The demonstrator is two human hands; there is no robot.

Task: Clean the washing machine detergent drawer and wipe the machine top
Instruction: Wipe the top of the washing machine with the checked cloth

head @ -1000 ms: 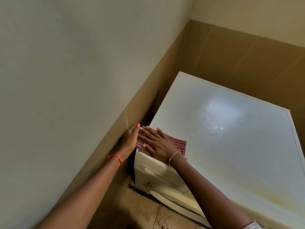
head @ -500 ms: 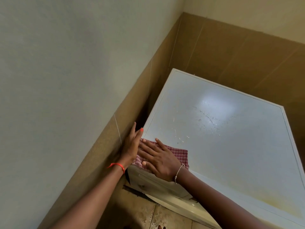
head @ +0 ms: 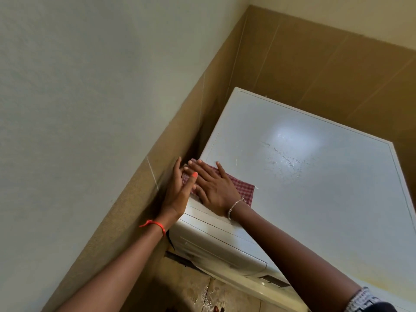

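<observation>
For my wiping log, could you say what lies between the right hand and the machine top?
A red checked cloth, flat under the right hand; head view.

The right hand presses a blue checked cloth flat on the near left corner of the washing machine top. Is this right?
No. The checked cloth is red and white, not blue. The head view shows the right hand pressing it flat on the near left corner of the washing machine top.
</observation>
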